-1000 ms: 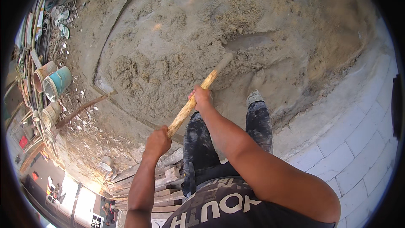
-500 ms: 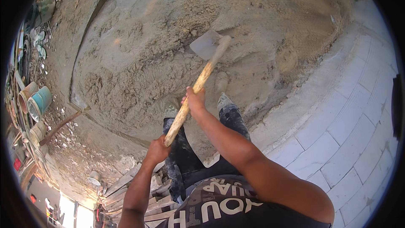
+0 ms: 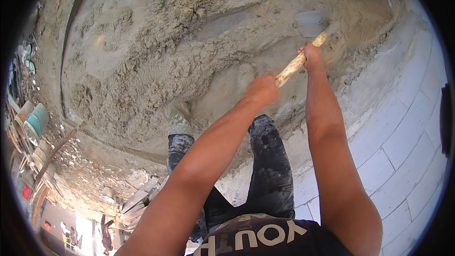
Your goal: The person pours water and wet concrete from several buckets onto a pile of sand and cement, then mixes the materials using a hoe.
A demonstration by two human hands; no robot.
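Observation:
A hoe with a pale, rough wooden handle (image 3: pixel 290 69) reaches out to the right in front of me, held by both hands. My left hand (image 3: pixel 263 90) is wrapped round its near end. Farther up the handle, my right hand (image 3: pixel 311 54) grips it too. The grey metal hoe blade (image 3: pixel 310 22) is at the far end, in or against the wet mortar (image 3: pixel 142 80); its lower edge is hard to make out. Mortar lies in a lumpy heap to the left, with smoother, scraped stretches near the blade.
A wall of white blocks (image 3: pixel 379 170) curves along the right. At the left stand a teal bucket (image 3: pixel 37 122) and some poles. A stick (image 3: pixel 59 151) leans near the mortar's rim, and timber boards (image 3: pixel 140 199) lie at lower left. My boot (image 3: pixel 180 118) stands in the mortar.
Both hands have swung the hoe to the right and away from me. Its blade has moved from the middle of the mortar to the far right.

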